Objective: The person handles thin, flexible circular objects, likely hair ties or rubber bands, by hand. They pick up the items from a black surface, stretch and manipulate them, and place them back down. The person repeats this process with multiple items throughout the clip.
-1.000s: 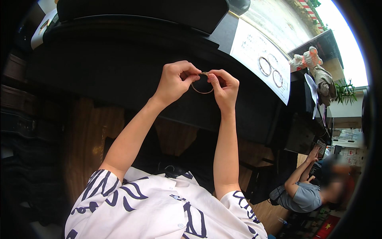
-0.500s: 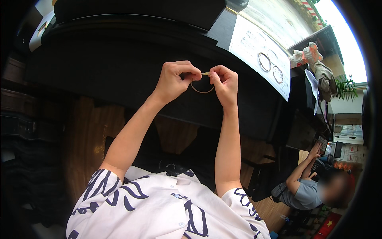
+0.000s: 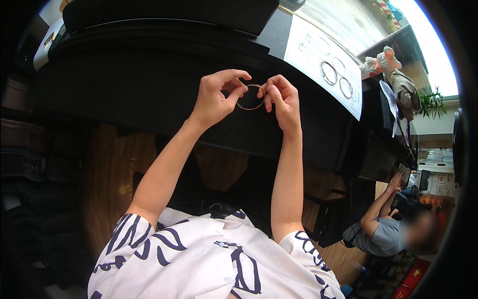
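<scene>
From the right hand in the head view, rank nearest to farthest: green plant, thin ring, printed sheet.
1. Thin ring: at the right hand's fingertips, extending leftward.
2. Printed sheet: up and right of the hand.
3. Green plant: far right, beyond the sheet.

A hand could pass over the black desk [image 3: 119, 92] at centre left of the frame, or between the forearms below centre. At centre, the thin ring [image 3: 250, 109] bridges the left hand [image 3: 215, 98] and right hand [image 3: 284, 103], blocking that gap; a dark panel [image 3: 169, 12] bars the top edge.
</scene>
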{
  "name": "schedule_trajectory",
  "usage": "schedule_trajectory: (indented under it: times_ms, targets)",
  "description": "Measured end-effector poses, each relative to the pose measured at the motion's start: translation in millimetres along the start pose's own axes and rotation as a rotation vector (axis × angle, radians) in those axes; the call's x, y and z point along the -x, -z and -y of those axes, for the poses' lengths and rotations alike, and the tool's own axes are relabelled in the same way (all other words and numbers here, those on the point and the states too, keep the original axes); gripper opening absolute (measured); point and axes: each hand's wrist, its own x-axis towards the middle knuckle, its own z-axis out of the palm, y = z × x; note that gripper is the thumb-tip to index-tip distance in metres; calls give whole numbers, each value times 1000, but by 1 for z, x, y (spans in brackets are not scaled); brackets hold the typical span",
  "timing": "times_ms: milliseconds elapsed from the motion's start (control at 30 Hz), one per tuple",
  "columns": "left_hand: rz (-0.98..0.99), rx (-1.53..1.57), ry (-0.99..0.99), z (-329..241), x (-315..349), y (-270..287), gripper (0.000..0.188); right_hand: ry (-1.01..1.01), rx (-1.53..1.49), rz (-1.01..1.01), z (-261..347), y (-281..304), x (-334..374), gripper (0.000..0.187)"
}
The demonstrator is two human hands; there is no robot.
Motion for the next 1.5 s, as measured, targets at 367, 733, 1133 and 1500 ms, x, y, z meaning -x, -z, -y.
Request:
schedule_trajectory:
  times_ms: [367, 733, 1133, 1500]
  targets:
    - [-18, -46, 79, 2, -2, 1, 23, 292, 572, -81, -4, -16, 1, 11]
    - [82, -5, 57, 5, -1, 2, 26, 341, 577, -218, -11, -15, 6, 16]
    - [16, 10, 52, 7, -1, 0, 22, 56, 252, -242, -4, -13, 5, 25]
    - [-72, 31, 148, 8, -4, -2, 19, 134, 203, -157, -12, -4, 6, 12]
